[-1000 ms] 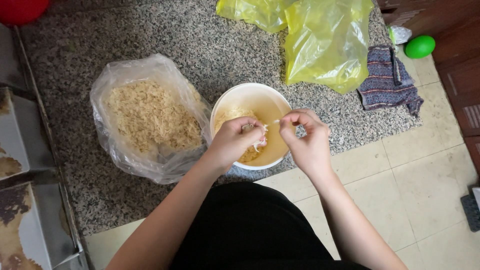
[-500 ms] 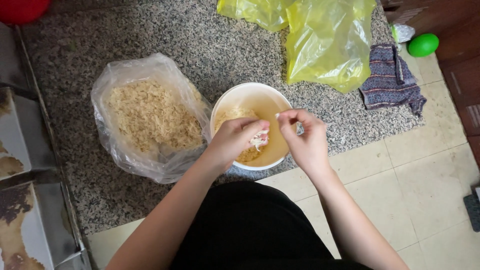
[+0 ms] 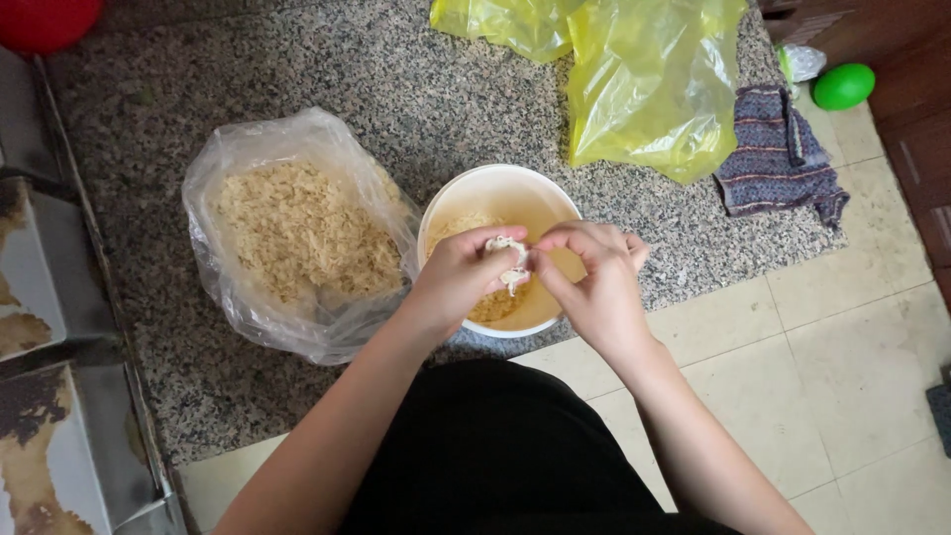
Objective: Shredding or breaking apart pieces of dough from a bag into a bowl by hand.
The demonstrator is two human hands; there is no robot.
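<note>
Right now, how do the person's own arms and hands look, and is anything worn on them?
Both arms are bare all the way down: no sleeves show in this view. The left hand and the right hand wear no gloves, and I can see no ring, watch or bracelet. Wrists and forearms carry no marks or bands. The black clothing below covers the body only.

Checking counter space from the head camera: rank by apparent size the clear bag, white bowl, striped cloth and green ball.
1. clear bag
2. white bowl
3. striped cloth
4. green ball

All lie at roughly counter level, except perhaps the ball.
</note>
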